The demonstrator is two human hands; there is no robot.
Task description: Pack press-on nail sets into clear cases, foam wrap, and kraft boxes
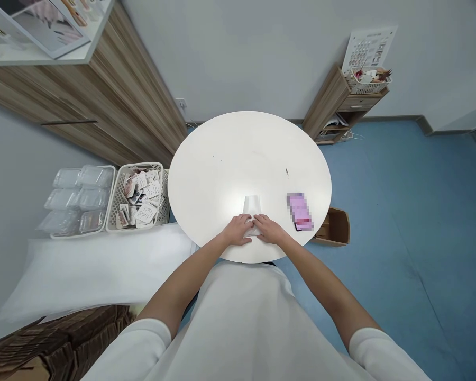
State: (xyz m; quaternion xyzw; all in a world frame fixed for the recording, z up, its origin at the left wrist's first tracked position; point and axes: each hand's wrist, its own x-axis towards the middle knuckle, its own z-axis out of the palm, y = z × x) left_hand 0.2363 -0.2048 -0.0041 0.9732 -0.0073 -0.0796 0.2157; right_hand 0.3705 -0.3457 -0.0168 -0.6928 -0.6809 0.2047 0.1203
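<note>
Both of my hands rest at the near edge of a round white table [238,153]. My left hand [238,230] and my right hand [268,228] meet over a small clear plastic item [253,228], fingers curled onto it. Just beyond them a clear plastic piece [252,203] stands on the tabletop. A pink phone [300,211] lies to the right of my right hand, not touched.
A white basket of small packets [139,197] and a stack of clear plastic trays [77,198] sit on a white surface at the left. A cardboard box [333,227] stands on the blue floor to the right. A wooden cabinet [337,103] stands against the far wall.
</note>
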